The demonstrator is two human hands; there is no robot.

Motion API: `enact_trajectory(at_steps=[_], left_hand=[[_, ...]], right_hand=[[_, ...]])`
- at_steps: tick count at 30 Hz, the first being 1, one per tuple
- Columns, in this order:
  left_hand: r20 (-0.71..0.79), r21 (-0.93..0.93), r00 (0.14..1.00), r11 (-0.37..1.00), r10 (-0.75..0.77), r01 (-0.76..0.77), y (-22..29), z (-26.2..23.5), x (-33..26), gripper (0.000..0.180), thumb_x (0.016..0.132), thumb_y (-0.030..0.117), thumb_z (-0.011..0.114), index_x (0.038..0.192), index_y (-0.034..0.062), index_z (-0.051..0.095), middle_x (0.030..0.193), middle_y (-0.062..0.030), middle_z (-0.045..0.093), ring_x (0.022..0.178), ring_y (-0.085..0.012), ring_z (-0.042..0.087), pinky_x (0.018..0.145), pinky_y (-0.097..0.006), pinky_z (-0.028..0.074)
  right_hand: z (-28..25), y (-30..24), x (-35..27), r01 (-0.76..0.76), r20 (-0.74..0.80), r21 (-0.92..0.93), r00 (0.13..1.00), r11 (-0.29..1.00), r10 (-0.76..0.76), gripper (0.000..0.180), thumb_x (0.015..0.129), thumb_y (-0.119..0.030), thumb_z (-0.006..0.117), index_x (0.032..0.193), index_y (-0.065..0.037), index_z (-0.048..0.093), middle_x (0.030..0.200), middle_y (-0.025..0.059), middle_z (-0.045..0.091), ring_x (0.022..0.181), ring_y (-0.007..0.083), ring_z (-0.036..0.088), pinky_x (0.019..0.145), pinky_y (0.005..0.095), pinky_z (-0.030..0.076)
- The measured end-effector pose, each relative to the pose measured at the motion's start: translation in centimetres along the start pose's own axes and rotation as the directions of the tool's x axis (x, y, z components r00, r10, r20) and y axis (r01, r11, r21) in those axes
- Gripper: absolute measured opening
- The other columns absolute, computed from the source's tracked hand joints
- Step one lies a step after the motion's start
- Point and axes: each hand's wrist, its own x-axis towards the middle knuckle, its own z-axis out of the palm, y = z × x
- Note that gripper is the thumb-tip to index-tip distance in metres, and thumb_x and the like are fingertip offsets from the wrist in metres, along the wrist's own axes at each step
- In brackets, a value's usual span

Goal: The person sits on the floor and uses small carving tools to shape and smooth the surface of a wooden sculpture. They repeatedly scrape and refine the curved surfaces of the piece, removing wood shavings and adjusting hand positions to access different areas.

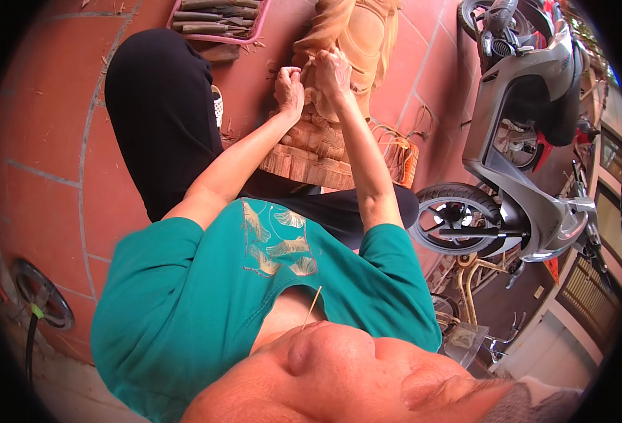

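Note:
A carved wooden statue of a robed, round-bellied figure lies on its back on the floor, its rough base towards me. My left hand is closed beside the statue's left edge, thumb on top. My right hand is closed and bent down against the carved robe, just right of and beyond the left one. Anything pinched in either hand is hidden or too small to make out. My legs in black trousers lie to either side of the base.
A pink basket of wood-handled carving tools sits at the far left, a dark wooden block by it. An orange slatted object with a cord stands right of the base. A grey motorbike is parked right. Wood chips dot the red tiles.

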Motion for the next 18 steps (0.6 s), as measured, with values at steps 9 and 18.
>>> enact_trajectory(at_steps=[9, 18], left_hand=[[-0.017, 0.029, 0.999, 0.999, 0.038, -0.037, -0.5, 0.4, 0.4, 0.013, 0.094, 0.017, 0.051, 0.096, 0.0077, 0.059, 0.097, -0.0139, 0.063, 0.090, -0.0316, 0.060, 0.079, -0.045, 0.046], [0.035, 0.040, 0.999, 0.999, -0.006, 0.004, 0.0, 0.1, 0.0, 0.013, 0.094, 0.017, 0.050, 0.096, 0.0079, 0.059, 0.097, -0.0134, 0.062, 0.092, -0.0306, 0.059, 0.081, -0.045, 0.045]], right_hand=[[-3.0, 1.0, -6.7, -0.258, 0.127, 0.349, 0.966, 0.901, 0.227, 0.010, 0.074, -0.016, 0.072, 0.078, -0.007, 0.073, 0.079, 0.0135, 0.065, 0.075, 0.0310, 0.064, 0.070, 0.0400, 0.049], [0.4, 0.9, -2.6, -0.035, -0.064, -0.069, 0.997, 0.997, 0.031, 0.013, 0.082, -0.015, 0.060, 0.076, -0.006, 0.067, 0.085, 0.0162, 0.060, 0.087, 0.0333, 0.061, 0.072, 0.0448, 0.048]])
